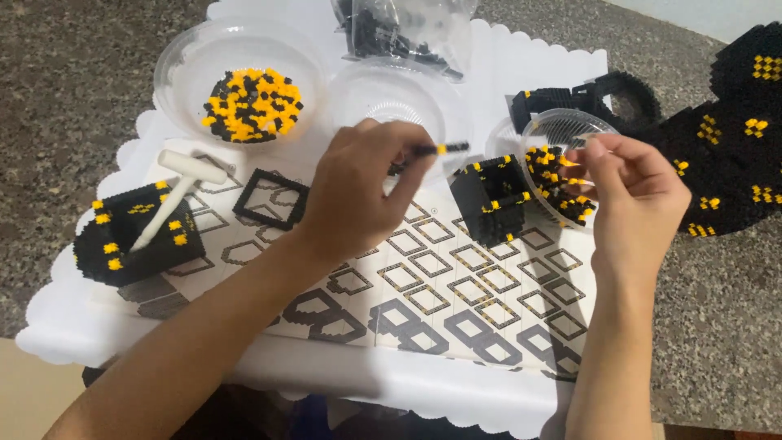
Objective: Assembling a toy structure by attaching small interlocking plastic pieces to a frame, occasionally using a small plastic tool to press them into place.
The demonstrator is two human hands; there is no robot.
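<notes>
Here, mid-build. Left hand [358, 191] sits near frame centre, fingers pinched on a thin black strip of bricks with a yellow tip [436, 149], the strip pointing toward 3 o'clock. Right hand [635, 200], at 3 o'clock of the left, has thumb and forefinger pressed together at the rim of a small clear dish [570, 122]; whether a brick sits between them, cannot tell.

Between the hands: a small black open box with yellow studs [489, 195], standing on the printed instruction sheet [456, 301]. Walls are up; top is open.

At 9 o'clock: a larger black block section [122, 236] with a white T-shaped tool [175, 191] resting on it, and a flat black square frame [271, 198] just beside. At 11 o'clock: clear bowl of loose yellow and black bricks [251, 104], still well stocked. At 12 o'clock: bag of black pieces [399, 33]. At 2 to 3 o'clock: a big black assembled part with yellow patches [733, 155] on the stone counter.

Judgement: several sections built, none joined; plenty of loose stock remains.
</notes>
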